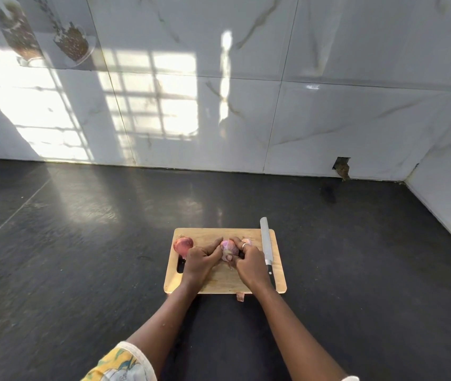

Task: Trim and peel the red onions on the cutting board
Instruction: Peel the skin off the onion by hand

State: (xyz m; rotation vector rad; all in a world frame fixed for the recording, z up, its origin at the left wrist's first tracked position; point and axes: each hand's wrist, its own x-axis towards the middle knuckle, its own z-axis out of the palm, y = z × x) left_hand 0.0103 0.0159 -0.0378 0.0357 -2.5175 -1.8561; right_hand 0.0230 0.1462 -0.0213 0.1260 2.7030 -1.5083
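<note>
Head view: both hands, left [201,259] and right [250,261], grip closed around onion [229,248] mid-board [218,281]; second onion [183,244] at left edge, knife [266,243] along right edge.

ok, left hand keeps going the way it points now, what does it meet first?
The middle onion, which both hands hold: the left hand points right and away, straight into it. Beyond that probably the right hand, though depth is unclear.

The left sleeve [119,362] is yellow-flowered with a cream hem. The right hand [250,262] wears a silver ring [244,245].
</note>
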